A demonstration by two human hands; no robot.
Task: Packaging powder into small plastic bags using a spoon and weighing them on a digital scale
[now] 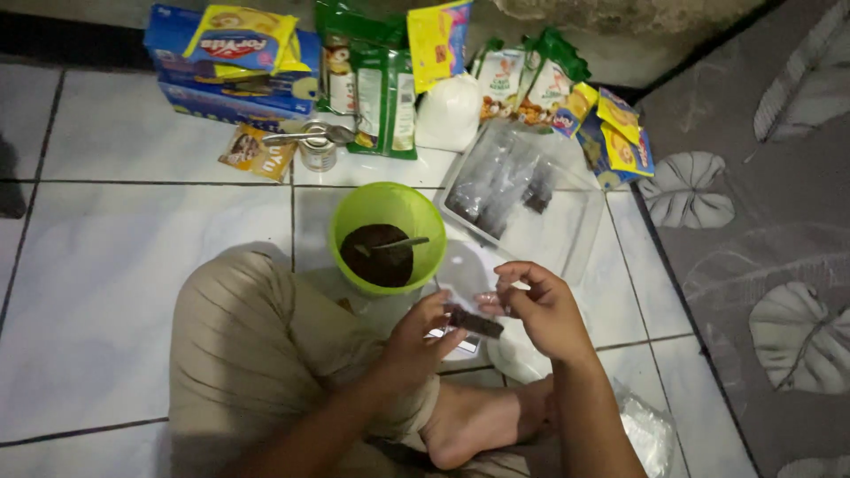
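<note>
- Your left hand (416, 332) and right hand (540, 305) pinch a small dark-filled plastic packet (475, 322) between them, above the floor tiles beside your foot.
- Both grips closed on its ends.
- Looks soft, light, slippery; hold by the plastic ends.
- Green bowl (425, 221) sits just beyond.

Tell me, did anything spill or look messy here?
Nothing looks spilled. The dark mix stays inside the green bowl, with a spoon in it. Both hands, left hand and right hand, hold a small dark packet.
</note>
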